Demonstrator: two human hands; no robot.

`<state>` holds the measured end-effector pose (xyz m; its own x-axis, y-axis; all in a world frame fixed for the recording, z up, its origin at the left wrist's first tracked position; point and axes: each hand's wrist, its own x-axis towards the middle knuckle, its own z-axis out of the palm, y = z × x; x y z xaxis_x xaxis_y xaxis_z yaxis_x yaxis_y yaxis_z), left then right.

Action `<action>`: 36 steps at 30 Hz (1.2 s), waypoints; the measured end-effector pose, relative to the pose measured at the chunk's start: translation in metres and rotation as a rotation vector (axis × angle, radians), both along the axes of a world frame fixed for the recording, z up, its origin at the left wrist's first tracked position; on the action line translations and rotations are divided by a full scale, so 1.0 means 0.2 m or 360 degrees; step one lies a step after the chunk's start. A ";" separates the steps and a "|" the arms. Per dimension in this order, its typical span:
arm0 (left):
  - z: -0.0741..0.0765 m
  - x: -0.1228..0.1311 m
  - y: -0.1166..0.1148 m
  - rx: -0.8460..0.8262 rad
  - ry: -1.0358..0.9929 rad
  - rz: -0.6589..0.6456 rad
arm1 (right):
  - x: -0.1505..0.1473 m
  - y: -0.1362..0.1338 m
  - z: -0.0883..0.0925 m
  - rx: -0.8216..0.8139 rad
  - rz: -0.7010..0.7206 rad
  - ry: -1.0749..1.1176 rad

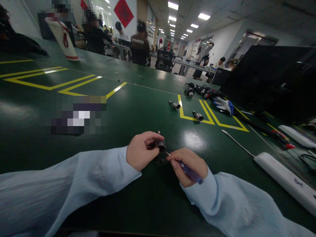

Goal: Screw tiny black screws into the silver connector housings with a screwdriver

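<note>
Between its thumb and fingers, my left hand (143, 149) grips a dark metal cup-shaped fitting (161, 144) with a thin stem pointing up and its opening tipped toward my right. My right hand (189, 163) is closed around a screwdriver (189, 171) with a translucent purple handle. The screwdriver's thin shaft points at the fitting's opening; whether its tip touches inside I cannot tell. Just below the fitting, small dark round parts (159, 162) lie on the green table. Two similar metal fittings, one nearer (197, 116) and one farther (174, 105), rest beyond my hands.
Yellow tape (195, 119) marks sections of the green table (138, 108). At right are a white power strip (283, 181), a blue-and-white glove (223, 106), cables and a black monitor (269, 75). A white paper cup (64, 39) stands far left. People sit at desks beyond.
</note>
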<state>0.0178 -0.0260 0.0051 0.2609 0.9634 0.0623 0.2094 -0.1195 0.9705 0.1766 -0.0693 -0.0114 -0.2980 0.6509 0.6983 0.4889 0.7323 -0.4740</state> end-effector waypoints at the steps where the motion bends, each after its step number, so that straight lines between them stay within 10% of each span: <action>1: 0.00 0.00 0.00 0.0000 -0.0005 -0.0002 | 0.00 0.00 0.00 -0.0017 0.0001 0.0004; 36: 0.00 -0.02 -0.01 -0.0040 -0.0187 0.0067 | 0.01 -0.04 0.07 0.0143 -0.0005 -0.0325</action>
